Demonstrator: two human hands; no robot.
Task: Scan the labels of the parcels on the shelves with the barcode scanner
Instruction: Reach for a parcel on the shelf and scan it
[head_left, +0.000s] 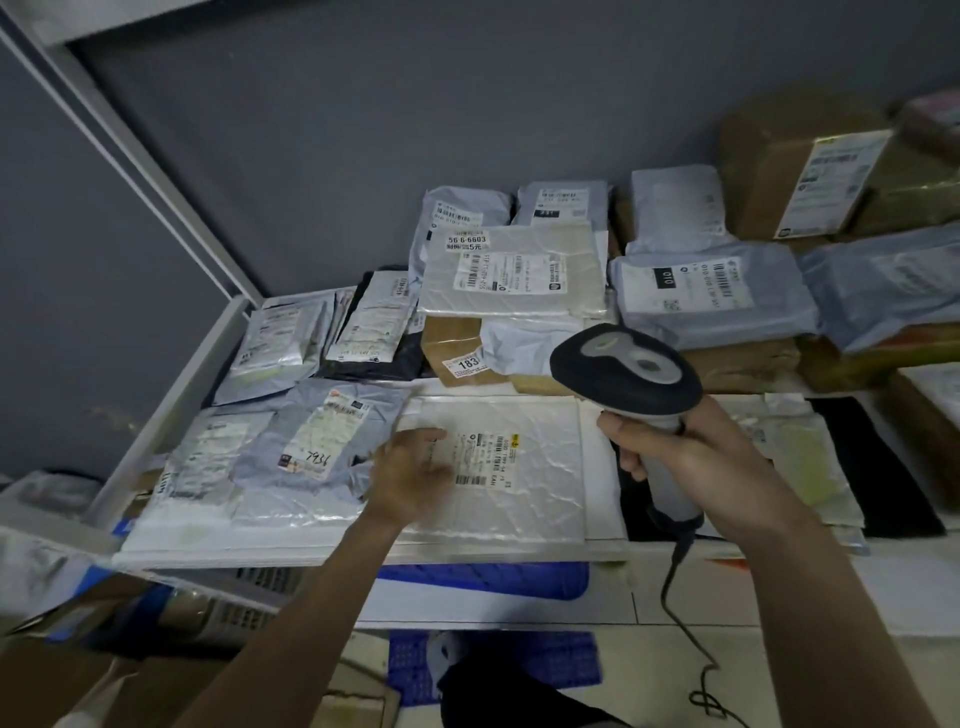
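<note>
My right hand (691, 452) grips the handle of a grey and black barcode scanner (626, 371), its head held above the shelf. Just below and left of it lies a flat white padded parcel (519, 499) with its label (485, 460) facing up. My left hand (415, 470) rests with straight fingers on the left part of that parcel, touching the label's edge. A grey bag marked 7936 (317, 436) lies to the left. Behind are stacked parcels, one labelled 56-6-6603 (511, 273) and a box marked 183 (460, 356).
The white shelf (171, 405) is packed with grey poly bags and brown boxes (795, 171) against a dark wall. A white upright (130, 156) slants at the left. The scanner's cable (680, 623) hangs down to the floor, where blue mats (488, 579) and cartons lie.
</note>
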